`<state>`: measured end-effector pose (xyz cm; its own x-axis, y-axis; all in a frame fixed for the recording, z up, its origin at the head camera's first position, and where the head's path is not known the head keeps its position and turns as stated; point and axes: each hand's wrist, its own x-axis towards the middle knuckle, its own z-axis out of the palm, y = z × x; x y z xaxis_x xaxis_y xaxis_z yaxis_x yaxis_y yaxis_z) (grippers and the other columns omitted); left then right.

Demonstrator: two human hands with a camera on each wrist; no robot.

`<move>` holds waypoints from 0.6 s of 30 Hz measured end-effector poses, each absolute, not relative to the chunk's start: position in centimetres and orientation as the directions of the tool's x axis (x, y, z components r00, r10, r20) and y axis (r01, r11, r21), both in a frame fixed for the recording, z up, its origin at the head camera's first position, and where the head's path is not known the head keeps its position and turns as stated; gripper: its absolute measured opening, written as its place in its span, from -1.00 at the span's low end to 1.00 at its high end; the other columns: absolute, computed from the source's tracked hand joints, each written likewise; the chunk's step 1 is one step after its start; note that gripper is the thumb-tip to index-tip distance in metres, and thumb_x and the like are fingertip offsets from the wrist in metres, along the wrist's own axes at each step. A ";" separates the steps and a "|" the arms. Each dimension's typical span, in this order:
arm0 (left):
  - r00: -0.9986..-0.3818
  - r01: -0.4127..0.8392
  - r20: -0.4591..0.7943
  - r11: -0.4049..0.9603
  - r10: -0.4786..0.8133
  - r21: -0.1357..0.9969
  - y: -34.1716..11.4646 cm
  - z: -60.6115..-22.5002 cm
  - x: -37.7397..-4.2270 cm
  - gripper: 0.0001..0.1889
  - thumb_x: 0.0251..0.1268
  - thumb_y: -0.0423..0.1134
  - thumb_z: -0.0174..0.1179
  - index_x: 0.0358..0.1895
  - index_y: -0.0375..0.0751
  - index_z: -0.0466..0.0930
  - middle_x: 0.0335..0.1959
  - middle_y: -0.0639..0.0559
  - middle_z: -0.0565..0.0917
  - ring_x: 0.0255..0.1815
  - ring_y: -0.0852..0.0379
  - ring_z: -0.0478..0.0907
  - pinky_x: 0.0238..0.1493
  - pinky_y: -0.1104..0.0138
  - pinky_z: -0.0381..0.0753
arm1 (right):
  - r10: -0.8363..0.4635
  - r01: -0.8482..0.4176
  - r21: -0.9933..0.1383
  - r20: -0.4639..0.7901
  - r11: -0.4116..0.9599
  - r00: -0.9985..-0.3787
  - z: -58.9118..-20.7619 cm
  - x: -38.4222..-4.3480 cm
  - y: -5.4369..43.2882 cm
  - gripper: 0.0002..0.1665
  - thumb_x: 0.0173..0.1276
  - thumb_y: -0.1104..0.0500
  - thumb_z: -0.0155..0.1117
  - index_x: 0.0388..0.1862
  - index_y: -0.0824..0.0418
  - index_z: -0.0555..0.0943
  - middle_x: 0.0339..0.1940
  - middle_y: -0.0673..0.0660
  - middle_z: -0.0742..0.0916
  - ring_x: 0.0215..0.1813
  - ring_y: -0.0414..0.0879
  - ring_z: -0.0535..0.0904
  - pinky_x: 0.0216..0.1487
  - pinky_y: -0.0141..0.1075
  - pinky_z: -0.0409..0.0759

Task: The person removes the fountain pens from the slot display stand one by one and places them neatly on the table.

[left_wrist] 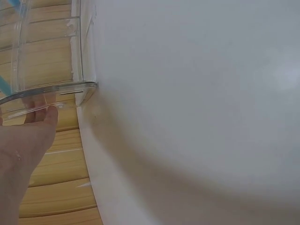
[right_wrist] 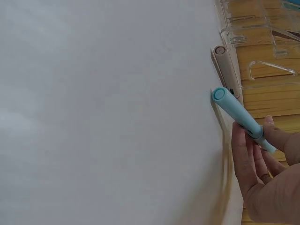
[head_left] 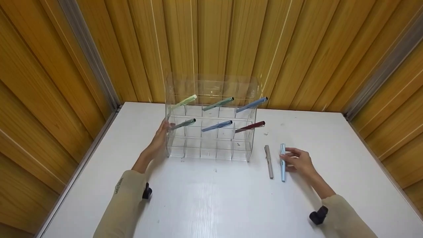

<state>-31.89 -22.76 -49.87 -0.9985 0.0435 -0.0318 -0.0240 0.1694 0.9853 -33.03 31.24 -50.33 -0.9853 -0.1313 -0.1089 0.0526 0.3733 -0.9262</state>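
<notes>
A clear acrylic pen rack stands upright on the white table. My left hand grips its left side panel, the fingertips showing through the plastic in the left wrist view. Slanted in the rack are a light green pen, two dark green pens, two blue pens and a dark red pen. To the right, my right hand pinches a light blue capped pen between thumb and fingers. A grey-beige pen lies on the table just left of it.
The white table runs back to a wood-patterned wall, with similar walls on both sides. The rack's lowest row holds no pens. Small black devices are worn at both sleeves.
</notes>
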 end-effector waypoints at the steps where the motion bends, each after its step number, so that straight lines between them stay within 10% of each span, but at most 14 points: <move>1: -0.999 -0.027 -0.034 0.163 0.042 0.986 -22.7 -49.9 -31.9 -0.21 0.67 0.34 -0.56 0.72 -0.06 -0.18 0.74 -0.23 -0.11 0.77 -0.25 -0.40 0.65 -0.30 -0.44 | -0.137 0.051 -0.924 -0.110 0.379 -0.984 -50.3 -33.1 31.2 -0.27 0.51 0.18 0.38 0.47 0.53 0.36 -0.15 0.01 0.67 -0.25 -0.28 0.74 -0.15 -0.26 0.82; 18: -0.999 -0.027 -0.033 0.199 0.028 0.980 -22.7 -49.9 -31.6 -0.22 0.66 0.34 -0.58 0.74 0.05 -0.36 0.73 -0.21 -0.03 0.78 -0.23 -0.33 0.67 -0.26 -0.43 | -0.173 0.043 -0.870 -0.146 0.492 -0.974 -50.2 -33.7 30.7 -0.34 0.49 0.28 0.36 0.45 0.57 0.40 -0.02 0.22 0.68 -0.20 -0.25 0.73 -0.13 -0.28 0.81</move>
